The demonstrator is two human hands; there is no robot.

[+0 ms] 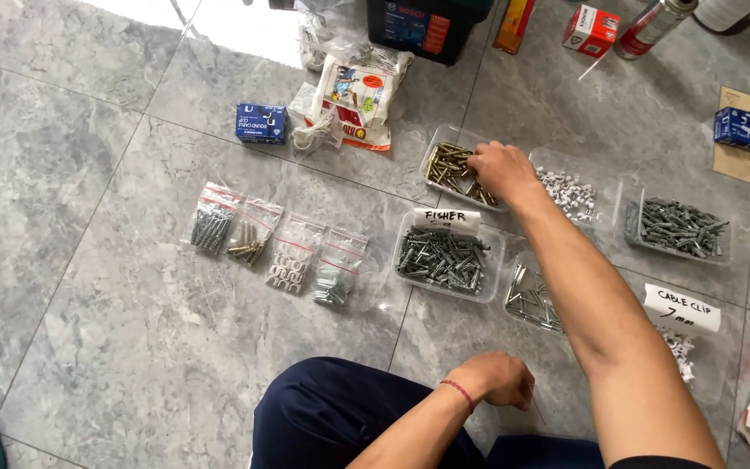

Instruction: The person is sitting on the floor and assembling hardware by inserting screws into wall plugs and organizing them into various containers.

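Four zip bags, six clear trays, two hands.

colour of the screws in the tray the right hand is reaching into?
Brass-gold, dark in places. The right hand covers part of the clear tray; head view shows the screws best.

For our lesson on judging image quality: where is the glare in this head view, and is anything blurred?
Head view: daylight glare washes out the floor tile at top centre; soft, even light elsewhere, with faint shadows; the right hand in the tray of brass screws looks sharp.
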